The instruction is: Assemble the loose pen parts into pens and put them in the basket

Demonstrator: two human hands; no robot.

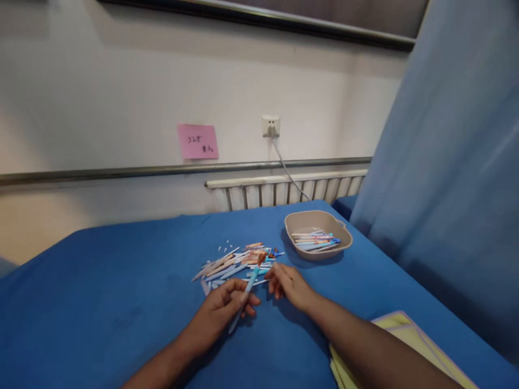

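My left hand (227,302) is closed around a light blue pen (252,279) with a brown figure on its top end, tilted up and away from me. My right hand (292,285) is just to the right of it, with thumb and fingers curled together. A thin white stick ends at those fingertips; whether they grip it or anything else is hard to make out. Just beyond both hands lies a loose pile of pen parts (227,263): pale barrels, thin white sticks, and orange, brown and blue pieces.
Behind my right hand stands a beige plastic basin (320,217) with several pens in it. A folded yellow cloth (409,332) lies under my right forearm on the blue-covered table (101,302). A blue curtain (446,162) hangs at the right. A white railing (284,180) runs along the wall.
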